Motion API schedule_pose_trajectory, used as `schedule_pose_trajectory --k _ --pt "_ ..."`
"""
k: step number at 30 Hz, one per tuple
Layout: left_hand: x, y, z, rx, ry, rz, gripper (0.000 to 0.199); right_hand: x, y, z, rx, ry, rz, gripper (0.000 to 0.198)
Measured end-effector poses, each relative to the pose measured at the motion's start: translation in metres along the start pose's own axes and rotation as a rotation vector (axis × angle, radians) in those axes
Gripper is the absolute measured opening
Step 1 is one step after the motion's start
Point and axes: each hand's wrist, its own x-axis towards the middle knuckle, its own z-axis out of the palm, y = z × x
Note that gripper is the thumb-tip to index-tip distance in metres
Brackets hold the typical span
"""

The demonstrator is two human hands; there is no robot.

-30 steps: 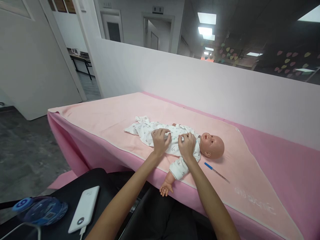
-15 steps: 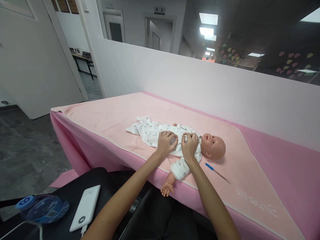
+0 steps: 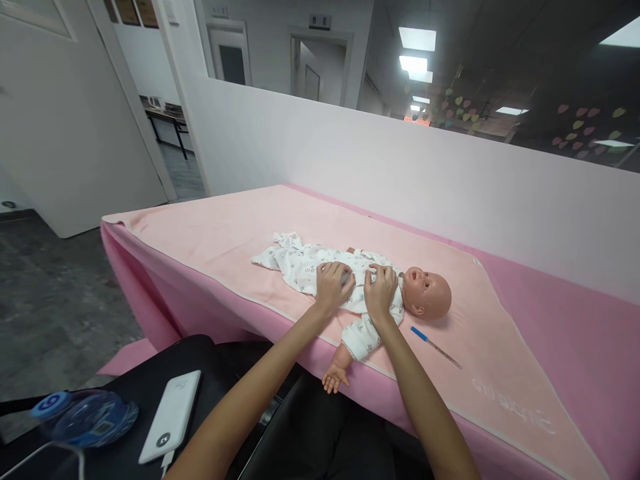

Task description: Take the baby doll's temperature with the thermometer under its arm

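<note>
A baby doll [image 3: 427, 293] lies on its back in white printed baby clothes [image 3: 305, 263], its head to the right and mouth open. My left hand [image 3: 334, 283] is on the clothes at the belly, fingers curled and thumb close to them, with greyish-looking cloth in the gap. On the chest near the neck, my right hand [image 3: 380, 287] has its fingers bent the same way, pinching at the front of the clothes. The fingertips of both hands are partly hidden. One sleeved doll arm [image 3: 361, 339] stretches toward me beneath my right wrist, its hand over the table edge.
A blue-handled thin rod [image 3: 435, 346] lies on the pink towel [image 3: 210, 233] near the doll's head. Behind the table rises a white half wall [image 3: 380, 160] with glass above. On a black chair at lower left are a water bottle [image 3: 93, 417] and a white power bank [image 3: 171, 415] with a cable.
Both hands shift very slightly on the doll's front, and the gap between my left thumb and fingers looks smaller. The doll and the rod stay in place.
</note>
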Motion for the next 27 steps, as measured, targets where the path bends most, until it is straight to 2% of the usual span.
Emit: schedule_pose_trajectory --k 5,12,21,27 --pt "0.0002 0.0 -0.001 -0.012 0.017 -0.013 0.007 -0.0004 0.0011 0.0007 0.006 0.024 -0.024 0.017" --pt "-0.0001 0.001 -0.0033 -0.031 0.001 0.049 0.012 -0.0003 -0.0007 -0.0003 0.004 -0.013 0.003 0.016" --pt "-0.0003 0.0005 -0.0024 -0.028 -0.038 0.042 0.008 0.0001 -0.0022 -0.0016 -0.015 -0.028 0.008 0.016" --pt "-0.0008 0.0015 -0.0003 -0.007 -0.006 0.006 0.01 -0.0012 -0.0017 -0.0007 -0.018 -0.036 0.018 0.017"
